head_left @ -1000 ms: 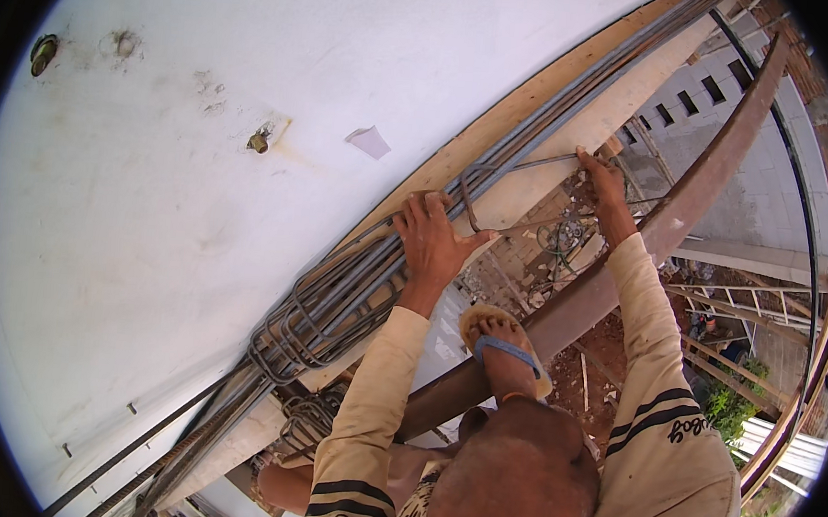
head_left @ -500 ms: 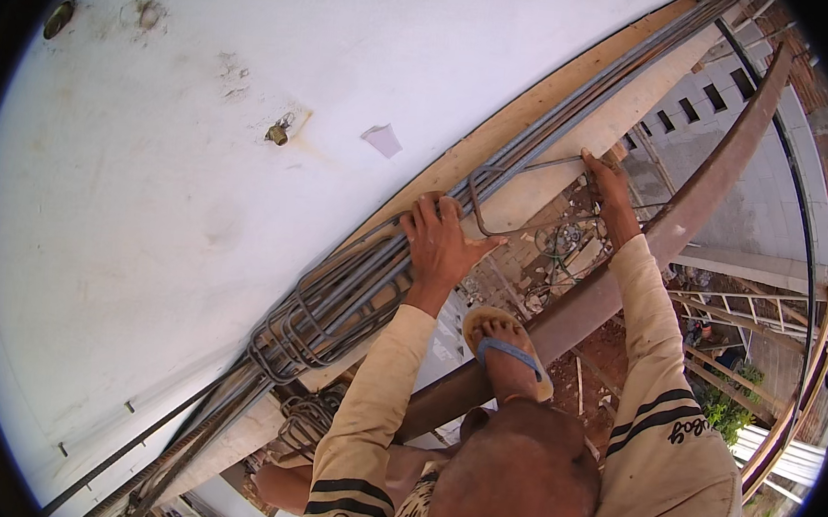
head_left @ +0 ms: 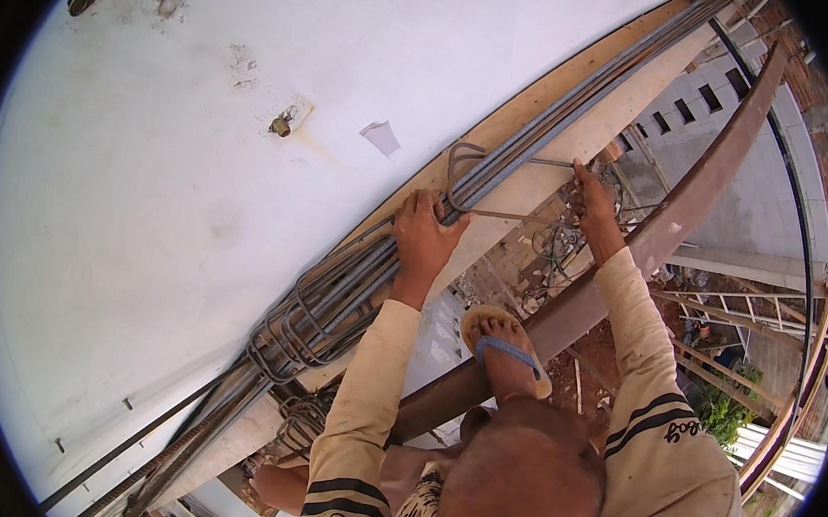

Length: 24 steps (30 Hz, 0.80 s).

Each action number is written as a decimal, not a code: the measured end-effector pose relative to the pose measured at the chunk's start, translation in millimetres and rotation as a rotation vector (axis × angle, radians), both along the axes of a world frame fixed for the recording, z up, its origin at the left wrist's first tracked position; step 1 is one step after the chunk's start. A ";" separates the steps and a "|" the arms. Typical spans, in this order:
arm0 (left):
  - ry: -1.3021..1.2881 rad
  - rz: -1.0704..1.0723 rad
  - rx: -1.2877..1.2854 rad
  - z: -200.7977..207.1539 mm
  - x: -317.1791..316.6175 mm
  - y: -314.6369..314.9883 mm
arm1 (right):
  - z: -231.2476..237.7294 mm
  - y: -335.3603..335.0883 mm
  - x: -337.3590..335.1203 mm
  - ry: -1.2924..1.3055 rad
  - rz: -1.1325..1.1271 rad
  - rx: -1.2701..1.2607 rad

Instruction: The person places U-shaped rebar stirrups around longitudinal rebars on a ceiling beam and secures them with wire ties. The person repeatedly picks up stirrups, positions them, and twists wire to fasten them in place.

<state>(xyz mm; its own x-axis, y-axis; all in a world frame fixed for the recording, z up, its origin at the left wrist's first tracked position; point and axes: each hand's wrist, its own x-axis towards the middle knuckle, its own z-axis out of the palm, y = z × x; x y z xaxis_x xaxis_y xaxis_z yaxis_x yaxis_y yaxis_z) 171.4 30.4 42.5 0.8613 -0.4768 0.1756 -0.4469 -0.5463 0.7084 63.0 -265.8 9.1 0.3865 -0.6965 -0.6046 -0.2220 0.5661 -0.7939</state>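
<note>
A bent steel rebar stirrup (head_left: 518,217) spans the long rebar bars (head_left: 584,91), its rounded end hooked over their far side. My right hand (head_left: 592,206) pinches the stirrup's near end, out past the edge of the pale board. Over the bars curl the fingers of my left hand (head_left: 423,240), its thumb stretched toward the stirrup's bend. Directly below that hand, several more stirrups (head_left: 306,320) sit bunched around the bars. What the left fingertips press on is partly hidden.
A white wall (head_left: 198,195) rises along the left of the bars. My sandalled foot (head_left: 505,366) rests on a narrow brown beam (head_left: 573,318). Beyond the beam lies a drop to rubble, with a ladder (head_left: 747,306) and a grey block wall (head_left: 739,204) lower down.
The stirrup has shifted left, and its rounded end now lies farther across the bars. My right hand moved slightly left and down with it; my left hand shifted slightly left.
</note>
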 end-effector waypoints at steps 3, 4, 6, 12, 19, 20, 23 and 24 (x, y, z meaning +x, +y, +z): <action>0.020 0.041 -0.047 3.1 3.1 -3.9 | -6.0 7.0 7.8 -0.016 0.011 0.054; 0.038 0.039 -0.062 3.9 2.9 -2.7 | -9.3 13.0 1.8 -0.043 -0.026 0.044; 0.093 0.052 -0.104 4.0 3.4 -2.6 | -10.4 23.6 -17.7 -0.075 -0.101 0.216; -0.082 0.083 -0.170 -1.4 -1.6 2.0 | 27.1 71.7 -103.4 -0.253 0.190 0.312; 0.392 0.159 -0.538 11.2 16.7 13.3 | 18.2 172.9 -100.0 -0.198 0.592 0.711; 0.364 0.182 -0.559 17.5 16.2 18.0 | 11.6 185.3 -96.8 -0.232 0.599 0.740; 0.247 0.306 -0.584 41.0 5.2 47.0 | 0.2 208.8 -86.8 -0.237 0.606 0.753; 0.262 0.343 -0.576 48.7 -1.9 65.3 | 1.0 213.6 -83.2 -0.191 0.660 0.742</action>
<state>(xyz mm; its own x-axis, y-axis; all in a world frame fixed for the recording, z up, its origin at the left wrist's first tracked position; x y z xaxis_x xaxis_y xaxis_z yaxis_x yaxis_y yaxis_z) 169.5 95.7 91.3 0.9942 -0.0655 0.0849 -0.0930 -0.1329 0.9868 -20.2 -52.2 10.1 0.6942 0.2179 -0.6859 -0.5748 0.7414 -0.3462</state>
